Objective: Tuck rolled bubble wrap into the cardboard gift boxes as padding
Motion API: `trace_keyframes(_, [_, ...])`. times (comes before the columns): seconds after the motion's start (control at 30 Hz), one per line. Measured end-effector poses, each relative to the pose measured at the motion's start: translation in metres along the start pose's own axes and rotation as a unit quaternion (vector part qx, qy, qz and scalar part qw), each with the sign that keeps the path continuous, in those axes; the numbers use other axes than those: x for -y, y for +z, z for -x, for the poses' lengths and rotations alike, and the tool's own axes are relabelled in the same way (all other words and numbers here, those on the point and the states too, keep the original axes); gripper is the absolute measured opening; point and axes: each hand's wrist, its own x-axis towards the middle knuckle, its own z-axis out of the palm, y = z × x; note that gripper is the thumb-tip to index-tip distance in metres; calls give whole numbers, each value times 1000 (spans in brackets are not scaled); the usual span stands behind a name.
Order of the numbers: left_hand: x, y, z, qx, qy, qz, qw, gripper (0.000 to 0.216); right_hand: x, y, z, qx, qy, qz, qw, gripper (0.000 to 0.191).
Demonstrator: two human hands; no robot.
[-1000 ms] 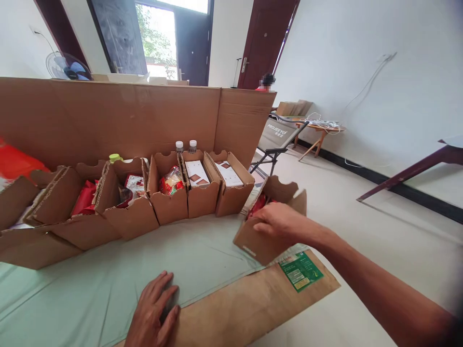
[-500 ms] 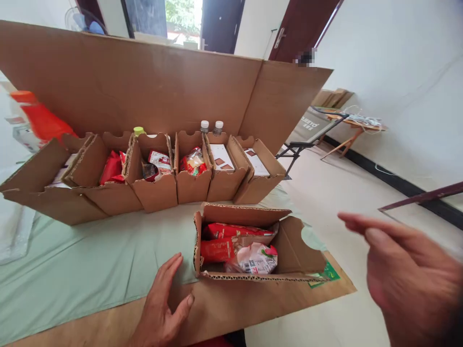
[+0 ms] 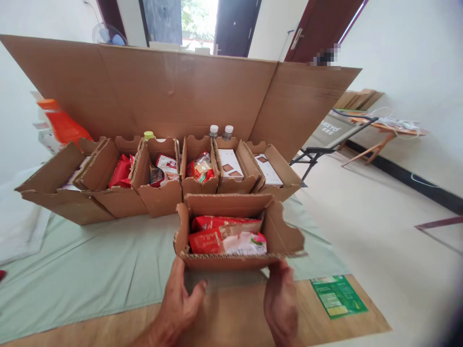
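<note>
A cardboard box (image 3: 226,262) without a top sits between my two hands, in front of a row of similar boxes. Inside it lie a red packet (image 3: 206,241), another red packet (image 3: 226,222) behind, and a pink-and-white packet (image 3: 246,243). My left hand (image 3: 179,299) grips the box's lower left corner, its thumb apart below the front edge. At the lower right, my right hand (image 3: 282,299) holds the box with its fingertips against the underside; some of them are hidden. Whether the box is lifted or touches the cloth, I cannot tell.
Several cardboard boxes (image 3: 159,200) stand in a row with packets and white cartons inside. A tall cardboard panel (image 3: 173,86) rises behind them. An orange bottle (image 3: 63,123) leans at left. A green packet (image 3: 338,296) lies at the table's right corner. A folding chair (image 3: 325,144) stands right.
The box has moved left and away from me, toward the row, uncovering the green packet. My right hand has come in from the far right onto the box, and my left hand now touches its corner.
</note>
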Motion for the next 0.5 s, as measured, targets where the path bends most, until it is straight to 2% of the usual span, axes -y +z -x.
trace_keyframes(0.13, [8, -9, -32, -32, -36, 30, 998, 52, 6, 30, -19, 114, -15, 69, 991, 66])
trace_keyframes(0.27, [11, -15, -34, -39, -72, 33, 996, 55, 13, 43, -24, 212, -22, 116, 970, 60])
trace_keyframes(0.33, [14, -14, -32, -56, -77, 33, 995, 61, 11, 47, -26, 229, -31, 117, 966, 55])
trace_keyframes(0.5, [25, -10, -46, -55, -57, 31, 996, 70, -1, 54, -33, 209, -40, 147, 966, 54])
